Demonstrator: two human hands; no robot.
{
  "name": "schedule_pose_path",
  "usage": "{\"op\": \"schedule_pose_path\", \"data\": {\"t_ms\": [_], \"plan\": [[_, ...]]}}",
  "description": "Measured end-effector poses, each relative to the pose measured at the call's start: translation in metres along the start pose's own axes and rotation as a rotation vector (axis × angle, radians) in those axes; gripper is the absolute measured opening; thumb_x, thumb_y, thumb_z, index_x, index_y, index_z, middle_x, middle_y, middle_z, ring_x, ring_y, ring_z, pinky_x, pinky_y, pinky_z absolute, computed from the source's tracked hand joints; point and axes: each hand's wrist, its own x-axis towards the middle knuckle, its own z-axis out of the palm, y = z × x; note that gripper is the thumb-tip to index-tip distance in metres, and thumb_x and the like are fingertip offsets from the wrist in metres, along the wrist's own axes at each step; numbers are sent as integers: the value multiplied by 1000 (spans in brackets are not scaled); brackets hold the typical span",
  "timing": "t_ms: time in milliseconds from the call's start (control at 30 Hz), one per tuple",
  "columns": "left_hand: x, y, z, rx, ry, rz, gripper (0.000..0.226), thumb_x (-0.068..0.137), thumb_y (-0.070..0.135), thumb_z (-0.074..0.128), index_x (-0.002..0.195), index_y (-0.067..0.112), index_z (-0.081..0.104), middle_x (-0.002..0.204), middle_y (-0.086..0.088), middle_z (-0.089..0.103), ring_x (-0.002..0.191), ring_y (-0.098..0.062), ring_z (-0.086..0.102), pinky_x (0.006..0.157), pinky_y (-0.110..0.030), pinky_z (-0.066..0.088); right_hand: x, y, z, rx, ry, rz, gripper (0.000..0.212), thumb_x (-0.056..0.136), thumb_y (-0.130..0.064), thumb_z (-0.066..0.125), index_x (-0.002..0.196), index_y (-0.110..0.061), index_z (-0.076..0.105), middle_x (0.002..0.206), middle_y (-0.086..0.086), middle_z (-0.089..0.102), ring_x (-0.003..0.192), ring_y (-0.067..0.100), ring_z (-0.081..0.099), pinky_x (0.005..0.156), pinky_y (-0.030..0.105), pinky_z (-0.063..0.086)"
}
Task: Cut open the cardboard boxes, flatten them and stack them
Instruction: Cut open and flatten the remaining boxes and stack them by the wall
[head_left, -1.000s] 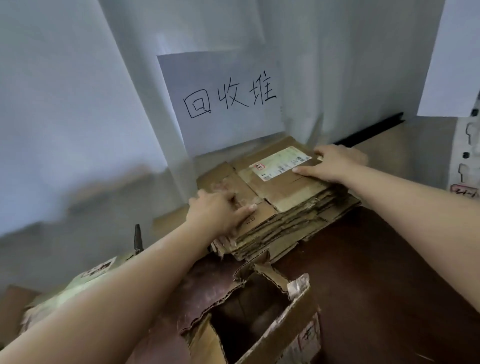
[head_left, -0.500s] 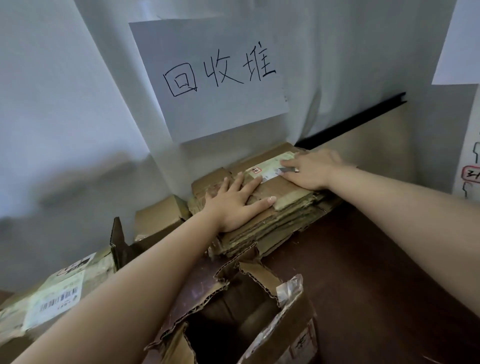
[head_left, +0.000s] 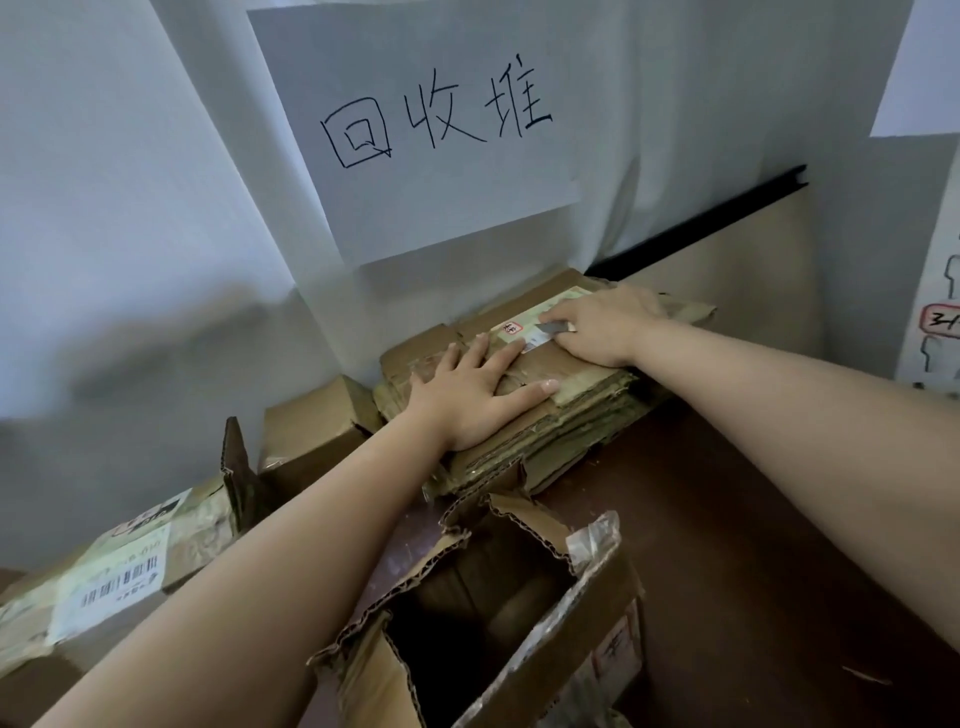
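A stack of flattened cardboard (head_left: 587, 410) lies on the dark table against the white wall, with a shipping label on its top sheet. My left hand (head_left: 478, 395) presses flat on the near left part of the stack, fingers spread. On the far right part rests my right hand (head_left: 608, 327), fingers curled round a small cutter whose grey blade (head_left: 557, 327) pokes out to the left over the label. An opened cardboard box (head_left: 597, 613) with torn flaps stands upright just in front of the stack.
A handwritten paper sign (head_left: 431, 130) hangs on the wall above the stack. A labelled box (head_left: 114, 571) lies at the left, and a smaller box (head_left: 317, 431) stands beside the stack. Bare brown table (head_left: 727, 545) stretches to the right.
My left hand went from gripping the stack's edge to lying flat on top with fingers spread. My right hand slid slightly left over the label. The view moved closer.
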Motion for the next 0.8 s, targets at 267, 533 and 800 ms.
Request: {"op": "schedule_pose_path", "data": {"t_ms": [267,533,800], "plan": [[-5,5,-33,-93,-55,-8,93,77,85,35,153,43,3,163,5,-9,145,-33,-25,113,-64,-7,-8,5,-30,52,26,-7,43,98,-56,31,137,-44,43,143,-6,48,129,24,46,94,37,42],[-10,7,-62,-135,94,55,90,83,81,32,155,31,11,163,7,-5,148,-29,-14,115,-64,1,-16,-1,-63,77,106,-12,40,99,-52,31,133,-41,49,140,-5,51,126,24,48,77,32,32],[-41,-4,-69,-18,215,160,101,71,85,24,151,24,29,160,1,22,150,-28,9,119,-55,13,-46,-14,-80,43,163,-19,39,98,-53,35,134,-42,47,139,-5,52,124,26,49,73,33,34]]}}
